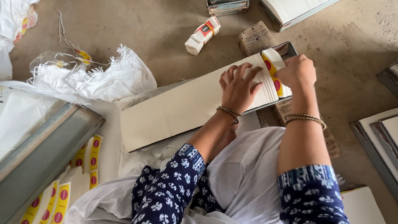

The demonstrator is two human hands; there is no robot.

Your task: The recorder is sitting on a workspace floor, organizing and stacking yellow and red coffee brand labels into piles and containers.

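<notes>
From the head camera, a long stack of white paper sheets lies slanted across a metal tray in front of the seated person, its far end propped on a wooden block — seemingly to keep the edges squared and within reach. The left hand lies flat on the stack, fingers spread, pinning it, while the right hand is closed on a yellow label strip wrapped over the stack's far end.

The right hand hides its fingers; the grey frames run off the right edge.
</notes>
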